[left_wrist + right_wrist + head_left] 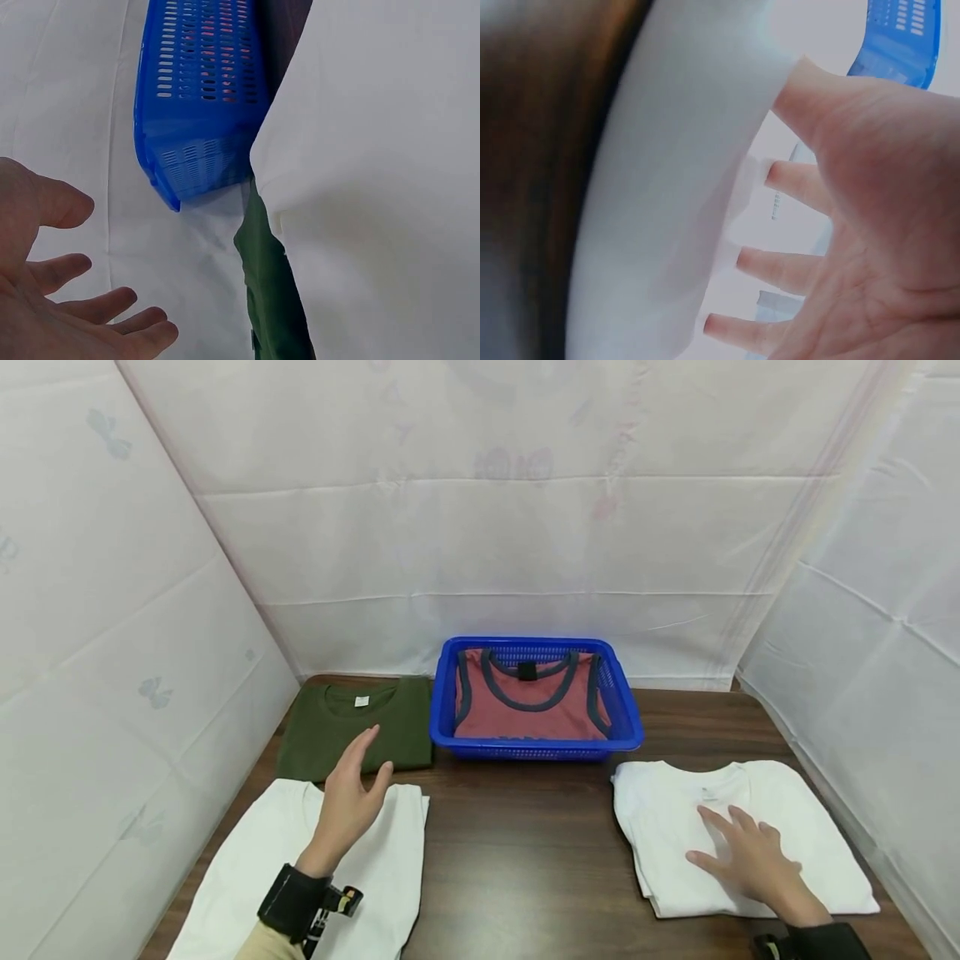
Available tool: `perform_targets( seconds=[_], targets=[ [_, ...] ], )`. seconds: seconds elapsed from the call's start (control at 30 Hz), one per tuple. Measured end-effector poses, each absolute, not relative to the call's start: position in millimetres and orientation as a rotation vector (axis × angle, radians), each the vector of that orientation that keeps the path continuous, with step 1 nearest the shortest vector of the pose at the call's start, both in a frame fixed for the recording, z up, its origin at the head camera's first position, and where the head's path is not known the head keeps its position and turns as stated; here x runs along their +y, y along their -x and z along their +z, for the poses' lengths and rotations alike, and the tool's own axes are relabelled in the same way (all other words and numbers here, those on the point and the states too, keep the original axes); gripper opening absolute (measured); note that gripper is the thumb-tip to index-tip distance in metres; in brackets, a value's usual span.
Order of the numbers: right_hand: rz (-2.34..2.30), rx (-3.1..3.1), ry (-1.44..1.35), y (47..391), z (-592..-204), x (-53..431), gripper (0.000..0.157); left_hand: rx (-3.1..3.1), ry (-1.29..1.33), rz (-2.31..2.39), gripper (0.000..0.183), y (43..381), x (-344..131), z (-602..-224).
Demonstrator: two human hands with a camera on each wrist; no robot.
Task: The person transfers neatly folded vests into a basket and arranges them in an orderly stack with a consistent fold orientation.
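Note:
My left hand [351, 802] is held over a folded white T-shirt [390, 860] at the front left, fingers spread and holding nothing. In the left wrist view its thumb and fingers stand apart, with the white cloth to their right. On the right, my right hand [750, 853] reaches over another folded white T-shirt [667, 802], fingers spread. The right wrist view shows those fingertips [742, 257] right at the white cloth. Just beyond the left hand lies a folded dark green T-shirt [405, 718], partly overlapped by the hand in the head view.
A blue plastic basket [444, 693] stands at the back middle and holds a folded red tank top [517, 718] with grey trim. Brown wooden table [517, 852] shows between the white shirts. White sheets [487, 552] hang behind and on both sides.

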State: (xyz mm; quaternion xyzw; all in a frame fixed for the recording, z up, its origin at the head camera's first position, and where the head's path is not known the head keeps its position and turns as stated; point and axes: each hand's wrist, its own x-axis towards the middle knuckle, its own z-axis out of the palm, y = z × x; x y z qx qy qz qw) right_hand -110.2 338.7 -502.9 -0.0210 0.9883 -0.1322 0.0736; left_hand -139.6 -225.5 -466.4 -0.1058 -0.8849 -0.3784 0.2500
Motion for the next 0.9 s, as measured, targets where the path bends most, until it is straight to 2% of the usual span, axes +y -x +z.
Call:
perform_targets(
  seconds=[0.1, 0.27, 0.43, 0.5, 0.67, 0.9],
  targets=[
    [-0.41, 2.992, 0.117, 108.4, -502.5, 338.5, 0.087, -2.415, 0.273, -1.04, 0.059, 138.3, -226.3, -467.7],
    [-0.473, 3.024, 0.258, 116.5, -492.5, 355.8, 0.071, -2.426, 0.264, -1.056, 0.06, 138.5, -227.2, -468.3],
    [-0.526, 3.116, 0.229, 133.1, -482.5, 388.5, 0.065, -2.421, 0.263, -1.066, 0.06, 138.3, -227.5, -467.5],
    [-0.524, 3.18, 0.227, 139.5, -484.7, 402.7, 0.066, -2.419, 0.264, -1.062, 0.06, 137.6, -227.9, -467.4],
    [-0.475, 3.187, 0.167, 149.6, -492.1, 433.2, 0.081, -2.419, 0.269, -1.055, 0.06, 136.3, -228.9, -467.8],
    [-0.452, 2.984, 0.104, 156.6, -491.2, 449.7, 0.096, -2.424, 0.264, -1.063, 0.059, 134.4, -230.5, -468.4]
  ],
)
